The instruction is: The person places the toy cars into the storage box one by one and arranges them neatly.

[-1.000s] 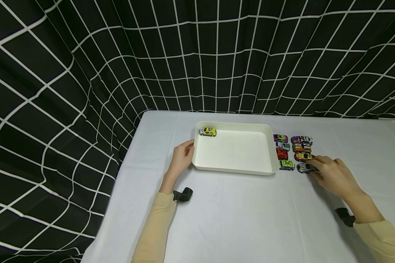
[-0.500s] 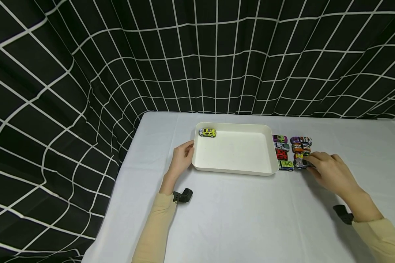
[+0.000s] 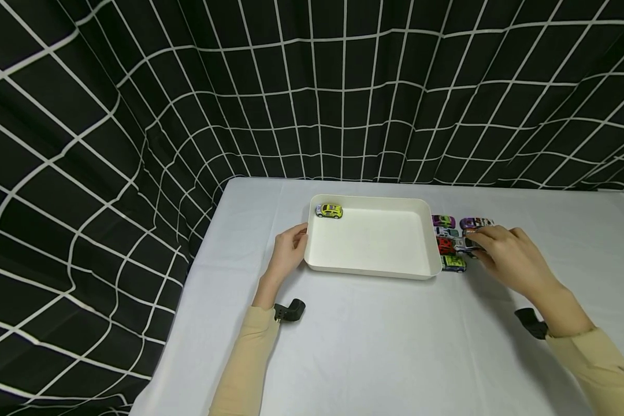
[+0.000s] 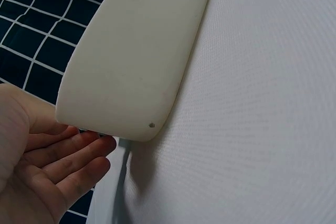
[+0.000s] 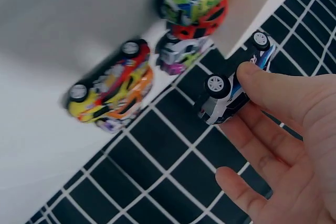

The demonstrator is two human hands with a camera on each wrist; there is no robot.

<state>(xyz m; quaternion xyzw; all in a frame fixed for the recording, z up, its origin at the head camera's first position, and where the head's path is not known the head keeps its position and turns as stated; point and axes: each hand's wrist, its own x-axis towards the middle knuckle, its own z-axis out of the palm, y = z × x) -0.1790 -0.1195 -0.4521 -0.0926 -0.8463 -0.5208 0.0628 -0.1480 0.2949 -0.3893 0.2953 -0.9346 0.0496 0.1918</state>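
My right hand (image 3: 517, 263) pinches a black and silver toy car (image 5: 236, 85) between thumb and fingers, held above the rows of toy cars at the white tray's right side. The left hand (image 3: 287, 251) touches the left wall of the white tray (image 3: 372, 274); in the left wrist view its relaxed fingers (image 4: 81, 156) lie against the tray's end. Inside the tray, a yellow toy car (image 3: 329, 211) sits in the far left corner.
Right of the tray stand a green car (image 3: 453, 264), a red car (image 3: 445, 246), a white car (image 3: 446, 231) and a purple-green car (image 3: 444, 221). Another row holds a purple-white car (image 3: 475, 222) and a yellow-red car (image 5: 113, 87). A black gridded curtain (image 3: 364, 104) hangs behind.
My right hand has picked up the black and silver car from the near end of the right row and moved it left. The left hand has stayed at the tray.
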